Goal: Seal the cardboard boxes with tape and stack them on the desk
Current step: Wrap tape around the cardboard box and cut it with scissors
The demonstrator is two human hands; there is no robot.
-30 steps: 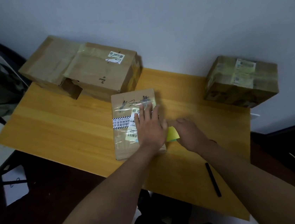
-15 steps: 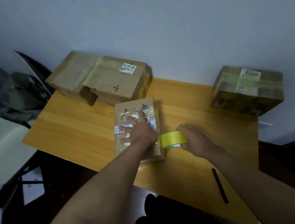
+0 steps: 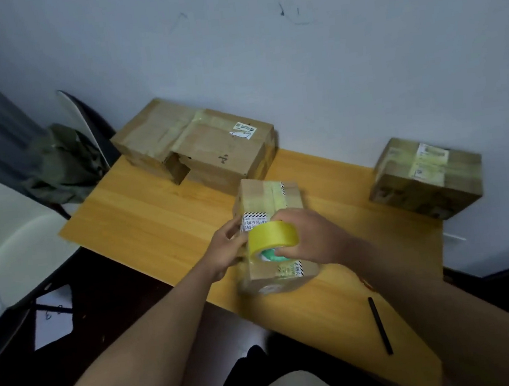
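2 hands (image 3: 227, 246) (image 3: 312, 237) gripping tape roll (image 3: 271, 238), box (image 3: 271, 222) near desk (image 3: 155, 223) edge

Bare desk (image 3: 155, 223) left of centre: room for my hands to pass. Upper centre blocked by big box pair (image 3: 200, 148) vs wall. Right edge: another box (image 3: 426, 179). Small box (image 3: 274, 238) mid-frame. Pen (image 3: 380, 324) lies lower right; chair (image 3: 1, 234) crowds far left.
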